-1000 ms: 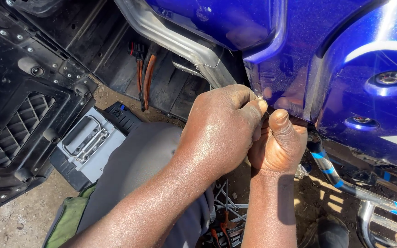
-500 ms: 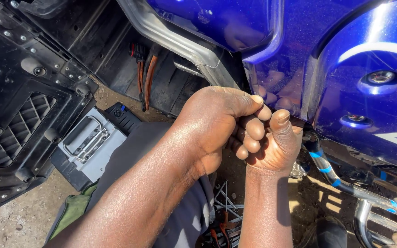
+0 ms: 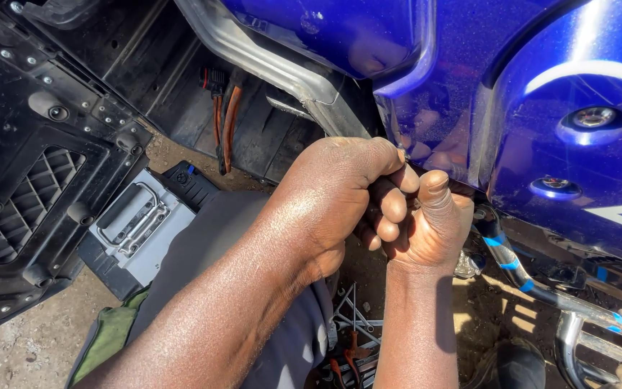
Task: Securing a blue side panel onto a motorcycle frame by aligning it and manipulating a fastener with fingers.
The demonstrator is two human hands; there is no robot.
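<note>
i cannot make out what sits between my 2 hands: the spot where they meet, under the lower edge of the blue fairing panel [image 3: 455, 94], is covered by my own knuckles. only a thin metal tip [image 3: 400, 153] pokes up above my left hand [image 3: 340, 202], just touching the panel's edge, and whether it is a tool or a fastener i cannot tell. my left hand is clenched into a tight fist around whatever carries that tip, fingers curled fully in. my right hand [image 3: 430, 223] is pressed against it from the right, thumb upright and resting by the panel's rim, fingers folded; i cannot tell whether it grasps anything. behind the hands a silver frame tube [image 3: 282, 68] runs down and vanishes behind my left fist. to the left lies a black plastic cover [image 3: 30, 144] cut off by the frame edge, with a grey box [image 3: 138, 227] beside it. loose tools [image 3: 350, 331] lie on the ground below my wrists, partly hidden.
</note>
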